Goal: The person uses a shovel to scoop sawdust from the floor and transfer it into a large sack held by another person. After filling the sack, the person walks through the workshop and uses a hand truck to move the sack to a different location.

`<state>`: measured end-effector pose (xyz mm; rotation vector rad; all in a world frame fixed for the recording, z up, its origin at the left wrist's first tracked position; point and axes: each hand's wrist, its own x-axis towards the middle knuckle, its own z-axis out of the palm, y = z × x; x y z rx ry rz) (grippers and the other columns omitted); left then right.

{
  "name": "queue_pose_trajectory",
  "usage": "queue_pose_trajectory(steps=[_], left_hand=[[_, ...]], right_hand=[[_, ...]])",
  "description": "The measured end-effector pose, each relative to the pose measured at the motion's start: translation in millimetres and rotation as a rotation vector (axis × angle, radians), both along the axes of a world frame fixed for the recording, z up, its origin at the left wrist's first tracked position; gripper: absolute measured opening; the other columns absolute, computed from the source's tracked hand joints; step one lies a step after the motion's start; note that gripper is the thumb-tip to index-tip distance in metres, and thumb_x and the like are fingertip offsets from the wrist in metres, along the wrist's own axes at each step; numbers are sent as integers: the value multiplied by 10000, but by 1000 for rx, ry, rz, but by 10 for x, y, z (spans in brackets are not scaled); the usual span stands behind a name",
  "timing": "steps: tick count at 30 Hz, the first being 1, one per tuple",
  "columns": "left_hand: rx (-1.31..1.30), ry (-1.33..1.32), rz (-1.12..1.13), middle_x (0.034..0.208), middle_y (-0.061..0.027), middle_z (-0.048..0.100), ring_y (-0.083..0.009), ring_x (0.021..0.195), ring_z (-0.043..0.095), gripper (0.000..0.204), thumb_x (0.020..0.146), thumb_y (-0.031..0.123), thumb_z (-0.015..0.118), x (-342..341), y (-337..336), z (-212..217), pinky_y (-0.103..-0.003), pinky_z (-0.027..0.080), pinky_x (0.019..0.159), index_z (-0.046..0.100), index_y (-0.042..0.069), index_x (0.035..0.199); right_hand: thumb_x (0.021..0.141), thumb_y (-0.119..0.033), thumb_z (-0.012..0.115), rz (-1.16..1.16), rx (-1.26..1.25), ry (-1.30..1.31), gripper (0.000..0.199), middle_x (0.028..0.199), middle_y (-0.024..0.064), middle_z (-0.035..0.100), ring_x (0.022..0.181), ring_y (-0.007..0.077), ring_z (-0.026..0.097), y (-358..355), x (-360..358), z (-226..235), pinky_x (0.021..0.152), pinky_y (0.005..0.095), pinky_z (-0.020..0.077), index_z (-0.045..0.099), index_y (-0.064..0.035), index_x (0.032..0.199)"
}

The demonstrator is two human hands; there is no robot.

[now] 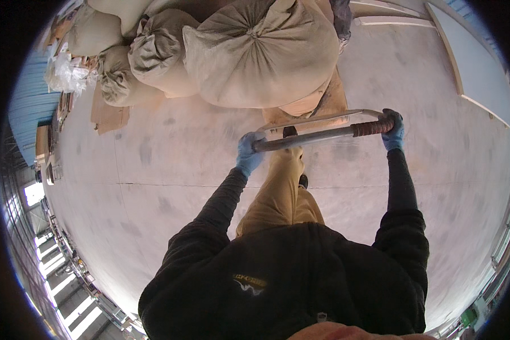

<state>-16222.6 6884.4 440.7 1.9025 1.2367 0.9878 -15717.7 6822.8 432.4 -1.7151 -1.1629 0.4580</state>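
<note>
In front of my legs runs a tubular grey metal push handle [307, 139], bent into a loop, with reddish-brown wrapping near its right end. My left hand [249, 153], in a blue glove, is closed round the left end. At the opposite corner my right hand [394, 130], in a blue and dark glove, grips the handle beside the wrapping. Just beyond stands a large tied beige sack [260, 54], with a brown wooden board [335, 102] showing beneath it. How the handle joins the board is hard to make out.
More beige sacks [161, 54] crowd the far left, next to crumpled clear plastic [68, 73] and a flat cardboard piece [109, 113]. A large pale panel [476, 73] lies at the far right. Pale concrete floor [170, 153] spreads around me, crossed by a thin crack.
</note>
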Motion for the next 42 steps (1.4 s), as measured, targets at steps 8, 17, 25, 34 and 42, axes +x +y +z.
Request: queue_pose_trajectory(steps=[8,17,25,34,42], left_hand=[[-46,173,-206,875,-127,676,-331,852,655,185,710,51,673,128,37,-8,-395,513,768,647,96,887],[-36,-30,-21,790,-168,645,-398,798,625,86,732,91,651,189,457,217,-441,496,686,666,95,817],[-211,184,-325,733,-183,630,-385,729,625,165,750,211,727,195,685,394,-415,490,637,639,75,715],[-209,124,-317,694,-178,620,-384,695,621,225,727,261,738,73,431,369,-438,479,626,632,64,709],[-206,207,-97,801,-209,668,-386,777,667,179,762,219,690,142,-55,391,-420,523,686,676,59,842]], right_hand=[[693,-294,714,602,-536,-897,264,823,164,663,831,345,657,257,-1110,1050,761,451,514,639,-59,788],[685,-262,692,490,-546,-938,215,807,153,686,801,336,682,762,-1650,1189,712,451,537,662,-82,799],[697,-247,668,468,-617,-961,168,772,154,677,768,369,670,761,-1504,1252,687,470,532,652,-88,747],[708,-245,679,554,-672,-1014,203,857,138,677,847,328,675,543,-1690,1359,746,452,529,645,-106,852],[726,-254,668,500,-467,-1078,173,845,111,685,829,316,684,97,-1659,1226,735,451,527,640,-126,838]])
